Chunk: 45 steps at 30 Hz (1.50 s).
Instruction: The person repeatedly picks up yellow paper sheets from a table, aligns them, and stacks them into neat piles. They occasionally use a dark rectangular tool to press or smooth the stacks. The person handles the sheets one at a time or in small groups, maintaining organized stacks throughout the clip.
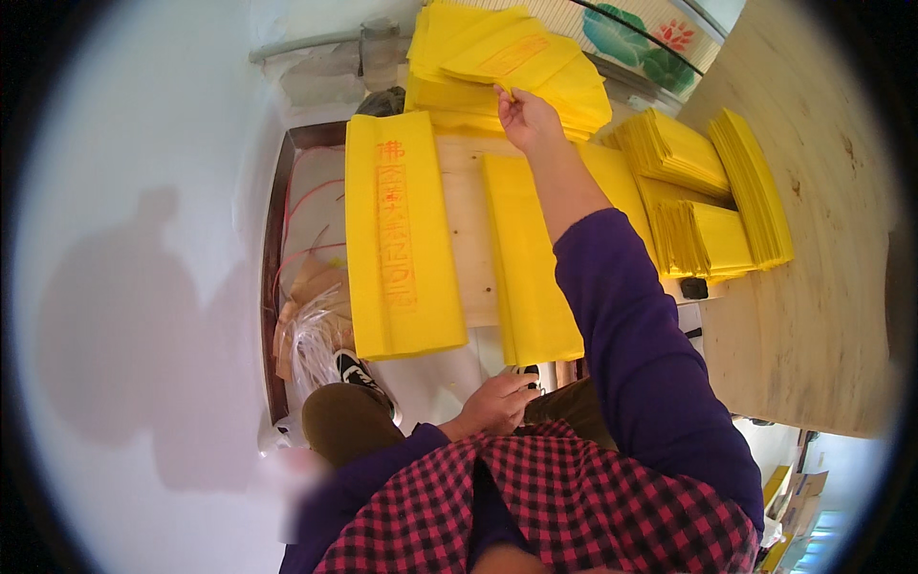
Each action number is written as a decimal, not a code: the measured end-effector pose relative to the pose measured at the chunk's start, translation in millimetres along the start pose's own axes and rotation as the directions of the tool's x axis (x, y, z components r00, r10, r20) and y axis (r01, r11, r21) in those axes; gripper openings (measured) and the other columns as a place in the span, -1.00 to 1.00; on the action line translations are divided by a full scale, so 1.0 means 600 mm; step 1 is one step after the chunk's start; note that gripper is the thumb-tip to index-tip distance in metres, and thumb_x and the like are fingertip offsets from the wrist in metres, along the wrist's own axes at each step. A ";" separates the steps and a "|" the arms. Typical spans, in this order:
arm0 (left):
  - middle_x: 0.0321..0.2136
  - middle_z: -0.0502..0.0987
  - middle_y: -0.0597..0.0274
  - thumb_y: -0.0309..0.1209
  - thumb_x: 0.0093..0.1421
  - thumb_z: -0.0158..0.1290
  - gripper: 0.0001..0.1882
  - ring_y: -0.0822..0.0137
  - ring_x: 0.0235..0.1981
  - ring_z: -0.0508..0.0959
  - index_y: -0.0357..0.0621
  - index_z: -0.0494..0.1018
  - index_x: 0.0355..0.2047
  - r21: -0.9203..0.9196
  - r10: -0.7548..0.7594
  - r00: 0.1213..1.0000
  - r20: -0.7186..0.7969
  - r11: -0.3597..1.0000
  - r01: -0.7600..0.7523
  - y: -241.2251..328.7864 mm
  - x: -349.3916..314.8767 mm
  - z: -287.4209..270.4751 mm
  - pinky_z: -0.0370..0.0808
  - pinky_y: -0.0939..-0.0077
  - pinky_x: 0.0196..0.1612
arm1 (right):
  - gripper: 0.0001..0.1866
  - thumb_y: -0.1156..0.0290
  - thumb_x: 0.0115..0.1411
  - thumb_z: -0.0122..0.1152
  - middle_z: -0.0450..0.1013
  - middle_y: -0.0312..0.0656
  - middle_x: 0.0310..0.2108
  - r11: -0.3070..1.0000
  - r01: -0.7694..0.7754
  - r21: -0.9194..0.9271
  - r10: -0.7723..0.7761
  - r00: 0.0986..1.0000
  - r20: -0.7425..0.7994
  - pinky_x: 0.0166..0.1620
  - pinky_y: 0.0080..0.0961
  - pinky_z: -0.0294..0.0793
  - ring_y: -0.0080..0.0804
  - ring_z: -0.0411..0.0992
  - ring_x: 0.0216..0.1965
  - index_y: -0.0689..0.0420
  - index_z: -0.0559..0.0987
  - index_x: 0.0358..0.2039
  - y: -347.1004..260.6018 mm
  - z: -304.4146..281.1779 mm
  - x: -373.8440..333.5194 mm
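My right hand (526, 117) reaches to the far end of the table, thumb and fingers pinched on the near edge of a yellow sheet (512, 59). That sheet, with red print, lies on top of a fanned pile of yellow sheets (574, 100). My left hand (494, 406) rests by my lap with nothing visible in it, its fingers loosely stretched out. Between my hands, on the left, lies a long yellow folded stack (421, 239) with a column of red print. A second long yellow stack (526, 277), plain on top, is partly covered by my right arm.
Several folded yellow bundles (751, 182) stand at the right on the wooden table (469, 210). A tall wooden panel (794, 335) rises beside them. Left of the table, a dark-framed bin (277, 220) holds red cord and clear plastic strands (320, 335). A white wall (143, 287) borders the left.
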State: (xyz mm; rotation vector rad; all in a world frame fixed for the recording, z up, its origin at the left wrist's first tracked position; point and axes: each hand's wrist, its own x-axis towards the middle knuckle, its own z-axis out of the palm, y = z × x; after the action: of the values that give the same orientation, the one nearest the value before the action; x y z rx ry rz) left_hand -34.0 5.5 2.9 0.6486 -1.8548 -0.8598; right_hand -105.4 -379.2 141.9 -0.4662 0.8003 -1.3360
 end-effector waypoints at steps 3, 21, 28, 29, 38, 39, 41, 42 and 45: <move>-0.18 0.46 -0.03 -0.65 -0.05 0.00 -0.75 0.00 -0.19 0.47 -0.24 0.50 -0.32 -0.006 -0.004 1.000 -0.026 1.000 0.003 0.002 -0.001 -0.005 0.45 0.23 -0.17 | -0.86 0.49 0.27 -0.13 0.48 0.00 -0.32 0.999 0.019 0.048 -0.020 1.000 0.001 -0.49 -0.65 0.50 -0.48 0.41 -0.52 0.28 0.34 -0.22 0.017 0.040 0.020; -0.17 0.46 -0.01 -0.65 -0.01 -0.03 -0.72 0.08 -0.18 0.47 -0.19 0.47 -0.25 0.072 -0.095 0.995 -0.025 0.993 0.096 0.021 -0.022 -0.024 0.42 0.34 -0.12 | -0.72 0.20 0.21 0.02 0.51 -0.23 -0.39 0.512 0.040 -0.858 -0.174 0.983 -0.058 -0.43 -0.69 0.41 -0.61 0.39 -0.54 0.16 0.49 -0.25 -0.205 -0.268 -0.442; -0.33 0.41 0.14 -0.64 0.06 -0.07 -0.80 0.20 -0.33 0.43 -0.21 0.42 -0.28 0.107 -0.231 0.947 -0.222 0.960 0.259 -0.004 -0.073 -0.012 0.38 0.48 -0.24 | -0.79 0.32 0.20 0.02 0.52 -0.19 -0.40 0.676 -0.253 -0.692 -0.351 0.715 -0.605 -0.44 -0.65 0.44 -0.55 0.41 -0.53 0.18 0.50 -0.26 -0.189 -0.631 -0.770; -0.33 0.41 0.17 -0.64 0.08 -0.07 -0.81 0.27 -0.35 0.42 -0.21 0.42 -0.27 0.079 -0.309 0.919 -0.244 0.939 0.336 -0.012 -0.080 -0.012 0.37 0.52 -0.25 | -0.78 0.32 0.19 0.03 0.52 -0.19 -0.40 0.727 -0.256 -0.637 -0.344 0.667 -0.661 -0.44 -0.64 0.45 -0.53 0.42 -0.52 0.19 0.49 -0.26 -0.169 -0.677 -0.808; -0.37 0.42 0.29 -0.59 0.14 -0.12 -0.79 0.49 -0.38 0.40 -0.25 0.38 -0.20 -0.137 -0.664 0.656 -0.359 0.733 0.666 -0.023 -0.112 -0.013 0.35 0.65 -0.33 | -0.79 0.30 0.15 0.05 0.49 -0.20 -0.46 0.711 -0.539 -0.451 -0.150 0.511 -0.846 -0.48 -0.57 0.43 -0.48 0.43 -0.52 0.17 0.47 -0.29 0.031 -0.937 -0.909; -0.40 0.42 0.29 -0.58 0.14 -0.13 -0.81 0.50 -0.44 0.39 -0.26 0.38 -0.22 -0.086 -0.649 0.680 -0.340 0.742 0.665 -0.018 -0.111 -0.016 0.33 0.67 -0.37 | -0.79 0.30 0.14 0.05 0.49 -0.21 -0.47 0.657 -0.562 -0.503 -0.164 0.544 -0.823 -0.49 -0.57 0.43 -0.51 0.43 -0.53 0.18 0.49 -0.36 0.047 -0.956 -0.901; -0.43 0.42 0.28 -0.58 0.12 -0.13 -0.80 0.51 -0.48 0.38 -0.27 0.38 -0.23 -0.077 -0.689 0.636 -0.348 0.697 0.713 -0.002 -0.117 -0.013 0.33 0.68 -0.38 | -0.71 0.22 0.10 0.05 0.51 -0.12 -0.44 0.469 -0.660 -0.587 -0.178 0.580 -0.795 -0.36 -0.45 0.48 -0.30 0.48 -0.46 0.21 0.51 -0.37 0.074 -0.986 -0.873; -0.44 0.42 0.28 -0.58 0.12 -0.13 -0.80 0.51 -0.49 0.38 -0.27 0.38 -0.24 -0.068 -0.713 0.598 -0.366 0.661 0.747 0.003 -0.118 -0.011 0.33 0.68 -0.38 | -0.67 0.19 0.09 0.05 0.53 -0.08 -0.43 0.371 -0.716 -0.591 -0.172 0.573 -0.801 -0.30 -0.38 0.50 -0.20 0.50 -0.42 0.23 0.52 -0.38 0.080 -0.998 -0.852; -0.47 0.42 0.29 -0.59 0.08 -0.13 -0.80 0.50 -0.50 0.39 -0.26 0.39 -0.26 0.024 -0.735 0.540 -0.410 0.583 0.812 0.020 -0.127 0.004 0.36 0.67 -0.41 | -0.65 0.18 0.07 0.05 0.48 0.04 -0.21 0.065 -0.785 -0.616 -0.124 0.606 -0.786 -0.07 -0.28 0.43 -0.05 0.45 -0.12 0.21 0.54 -0.30 0.097 -1.012 -0.784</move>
State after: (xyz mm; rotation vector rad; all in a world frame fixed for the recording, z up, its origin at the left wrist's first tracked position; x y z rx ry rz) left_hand -6.5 69.6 -29.4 1.7533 -1.2693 -1.0017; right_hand -530.7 173.6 -184.5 -0.6772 2.3675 -0.1278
